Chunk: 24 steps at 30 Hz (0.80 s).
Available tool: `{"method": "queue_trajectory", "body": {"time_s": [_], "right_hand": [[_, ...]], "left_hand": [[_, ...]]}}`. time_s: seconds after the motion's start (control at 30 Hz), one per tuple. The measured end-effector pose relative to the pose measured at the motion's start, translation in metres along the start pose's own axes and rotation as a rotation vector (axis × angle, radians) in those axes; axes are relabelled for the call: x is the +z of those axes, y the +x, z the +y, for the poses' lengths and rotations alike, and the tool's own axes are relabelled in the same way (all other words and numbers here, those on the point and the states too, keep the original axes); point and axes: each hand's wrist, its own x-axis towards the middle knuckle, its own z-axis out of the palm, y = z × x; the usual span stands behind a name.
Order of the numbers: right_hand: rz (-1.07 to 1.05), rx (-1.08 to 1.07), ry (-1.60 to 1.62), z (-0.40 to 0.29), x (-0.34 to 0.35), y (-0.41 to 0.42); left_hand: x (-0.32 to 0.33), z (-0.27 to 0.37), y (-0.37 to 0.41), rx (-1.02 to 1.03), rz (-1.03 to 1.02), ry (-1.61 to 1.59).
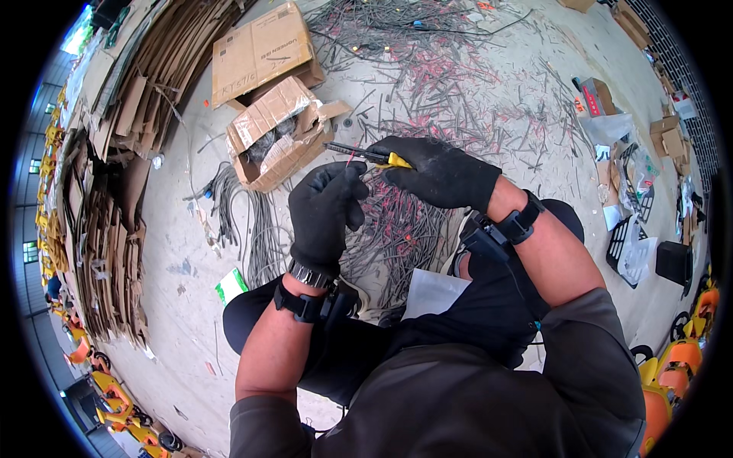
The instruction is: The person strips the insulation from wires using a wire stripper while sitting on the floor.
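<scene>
My left hand (pixel 327 209), in a black knit glove, has its fingers curled together around a thin red wire (pixel 350 156). The wire rises from the fingertips to a black and yellow utility knife (pixel 395 161). That knife is held in my right hand (pixel 441 172), also gloved in black, with its narrow front end pointing left above my left fingertips. Whether the edge touches the wire is hard to tell. Under both hands lies a heap of cut grey cable pieces and red wire strands (pixel 401 229), between my feet.
Longer grey cables (pixel 260 235) lie to the left, near a torn cardboard box (pixel 275 126). Flattened cardboard (pixel 106 246) is stacked farther left. Cable scraps (pixel 441 74) cover the floor ahead. At right are black plastic crates (pixel 621 252) and a black bin (pixel 674 263).
</scene>
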Motion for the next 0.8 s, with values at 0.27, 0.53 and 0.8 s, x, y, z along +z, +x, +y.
{"method": "queue_trajectory", "body": {"time_s": [0.27,0.53,0.8], "right_hand": [[0.150,-0.135,-0.142,0.010,-0.002,0.001],[0.087,-0.087,-0.113,-0.001,-0.008,0.004],[0.086,-0.133,-0.132,0.000,-0.013,0.000]], "left_hand": [[-0.002,0.000,-0.004,0.196,-0.149,0.181],[0.008,0.000,-0.009,0.246,-0.027,0.204],[0.006,0.004,-0.017,0.191,-0.104,0.189]]}}
